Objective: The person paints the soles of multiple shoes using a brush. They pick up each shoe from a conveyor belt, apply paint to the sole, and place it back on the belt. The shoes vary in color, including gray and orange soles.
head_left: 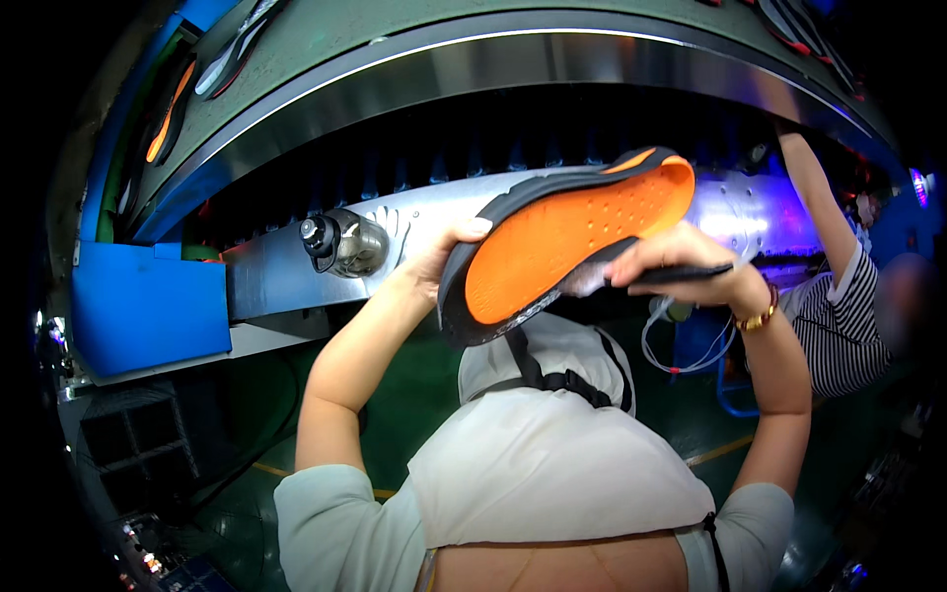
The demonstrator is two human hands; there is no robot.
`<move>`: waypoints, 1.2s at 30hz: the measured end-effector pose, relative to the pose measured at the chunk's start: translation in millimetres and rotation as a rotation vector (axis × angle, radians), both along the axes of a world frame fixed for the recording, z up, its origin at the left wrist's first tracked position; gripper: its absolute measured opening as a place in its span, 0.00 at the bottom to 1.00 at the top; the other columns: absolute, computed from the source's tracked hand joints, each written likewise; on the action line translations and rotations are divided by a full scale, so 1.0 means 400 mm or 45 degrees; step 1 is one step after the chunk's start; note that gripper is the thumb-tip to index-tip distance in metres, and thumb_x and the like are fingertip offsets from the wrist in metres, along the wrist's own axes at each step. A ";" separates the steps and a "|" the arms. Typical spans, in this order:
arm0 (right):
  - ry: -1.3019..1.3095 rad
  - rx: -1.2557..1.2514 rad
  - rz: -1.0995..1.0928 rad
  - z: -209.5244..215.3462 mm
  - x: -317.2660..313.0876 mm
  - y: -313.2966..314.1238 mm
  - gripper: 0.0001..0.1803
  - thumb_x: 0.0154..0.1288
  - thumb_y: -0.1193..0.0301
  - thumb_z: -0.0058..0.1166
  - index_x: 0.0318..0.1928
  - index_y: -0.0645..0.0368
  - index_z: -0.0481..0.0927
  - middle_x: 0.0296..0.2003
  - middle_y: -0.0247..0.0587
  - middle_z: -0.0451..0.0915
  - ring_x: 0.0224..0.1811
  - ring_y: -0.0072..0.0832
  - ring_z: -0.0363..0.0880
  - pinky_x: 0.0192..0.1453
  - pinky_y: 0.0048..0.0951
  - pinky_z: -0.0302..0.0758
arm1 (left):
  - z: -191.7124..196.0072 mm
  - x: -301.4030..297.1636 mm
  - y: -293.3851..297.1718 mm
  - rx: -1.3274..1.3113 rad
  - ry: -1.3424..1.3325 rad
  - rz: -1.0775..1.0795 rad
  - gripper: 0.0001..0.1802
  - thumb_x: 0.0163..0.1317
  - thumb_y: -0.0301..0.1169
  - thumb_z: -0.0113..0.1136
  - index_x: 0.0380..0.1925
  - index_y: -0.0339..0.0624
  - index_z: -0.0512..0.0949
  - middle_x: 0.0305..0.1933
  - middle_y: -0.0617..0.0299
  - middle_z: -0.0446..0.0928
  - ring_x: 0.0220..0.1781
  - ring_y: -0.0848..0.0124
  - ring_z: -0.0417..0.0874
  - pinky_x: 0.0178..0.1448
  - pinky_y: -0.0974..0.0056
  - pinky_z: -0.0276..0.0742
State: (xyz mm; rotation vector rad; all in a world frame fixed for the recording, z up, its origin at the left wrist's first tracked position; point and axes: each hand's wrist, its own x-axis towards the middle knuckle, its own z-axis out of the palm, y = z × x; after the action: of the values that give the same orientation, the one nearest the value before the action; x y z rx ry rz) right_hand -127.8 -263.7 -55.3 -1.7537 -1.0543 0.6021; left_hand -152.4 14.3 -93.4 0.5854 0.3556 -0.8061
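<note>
A shoe sole (552, 242), with an orange perforated inner face and a black rim, is tilted in front of me. My left hand (444, 255) grips its left end, the thumb lying over the black edge. At the sole's near edge, my right hand (695, 264) is closed around a slim dark-handled tool (681, 274). Beside those fingertips a blurred whitish wad or tip (585, 280) touches the sole's rim; I cannot tell whether it belongs to the tool. A bracelet (758, 311) circles my right wrist.
A dark translucent bottle (355, 247) stands on the metal ledge (286, 268). Beyond runs a green conveyor belt (326, 44) carrying more soles (173, 111). A clear tube (681, 367) loops below my right hand. A co-worker in a striped shirt (838, 326) reaches toward the conveyor.
</note>
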 end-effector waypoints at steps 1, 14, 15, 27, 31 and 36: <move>-0.016 -0.075 0.013 0.022 -0.014 -0.007 0.10 0.44 0.81 0.57 0.31 0.63 0.77 0.31 0.43 0.79 0.36 0.35 0.78 0.41 0.28 0.73 | 0.010 0.005 0.010 0.074 -0.036 -0.006 0.26 0.44 0.33 0.56 0.45 0.31 0.69 0.42 0.46 0.74 0.41 0.60 0.78 0.47 0.61 0.75; 0.545 0.587 -0.837 0.035 -0.028 0.032 0.10 0.47 0.83 0.56 0.34 0.67 0.76 0.33 0.45 0.78 0.37 0.28 0.77 0.47 0.26 0.73 | -0.214 0.120 -0.182 -0.625 -0.196 0.064 0.39 0.51 0.63 0.41 0.52 0.44 0.66 0.51 0.59 0.70 0.51 0.63 0.71 0.53 0.59 0.69; 0.567 0.641 -0.889 -0.017 -0.022 0.029 0.10 0.47 0.82 0.55 0.35 0.67 0.76 0.33 0.45 0.78 0.37 0.28 0.77 0.47 0.26 0.73 | -0.235 0.122 -0.195 -0.413 -0.198 0.024 0.43 0.50 0.67 0.36 0.54 0.45 0.64 0.52 0.59 0.69 0.51 0.64 0.72 0.52 0.57 0.69; 0.290 0.748 -1.345 -0.138 0.089 -0.006 0.08 0.50 0.78 0.56 0.34 0.65 0.78 0.29 0.39 0.80 0.29 0.19 0.76 0.36 0.18 0.72 | -0.220 0.106 -0.284 -0.284 -0.371 -0.008 0.48 0.48 0.70 0.19 0.59 0.47 0.55 0.56 0.54 0.64 0.55 0.61 0.69 0.55 0.56 0.68; -0.551 0.395 -1.209 -0.116 0.045 0.064 0.10 0.44 0.76 0.57 0.32 0.61 0.79 0.27 0.42 0.79 0.25 0.29 0.76 0.29 0.24 0.70 | -0.168 0.096 -0.296 -0.184 -0.397 0.131 0.47 0.49 0.70 0.21 0.57 0.46 0.58 0.55 0.54 0.66 0.54 0.62 0.70 0.55 0.58 0.68; -0.576 0.197 -0.957 -0.139 -0.136 0.061 0.09 0.40 0.81 0.56 0.28 0.62 0.78 0.21 0.44 0.77 0.21 0.33 0.74 0.25 0.26 0.69 | -0.157 0.100 -0.224 -0.059 -0.370 0.280 0.47 0.49 0.70 0.24 0.57 0.44 0.59 0.54 0.55 0.66 0.53 0.63 0.70 0.55 0.59 0.67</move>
State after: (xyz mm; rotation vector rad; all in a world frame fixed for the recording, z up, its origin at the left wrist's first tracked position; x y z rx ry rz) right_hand -182.2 -239.3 -111.0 -2.0080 -0.6159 -0.3464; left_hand -112.2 -75.2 -156.3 0.5993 0.1311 -0.5077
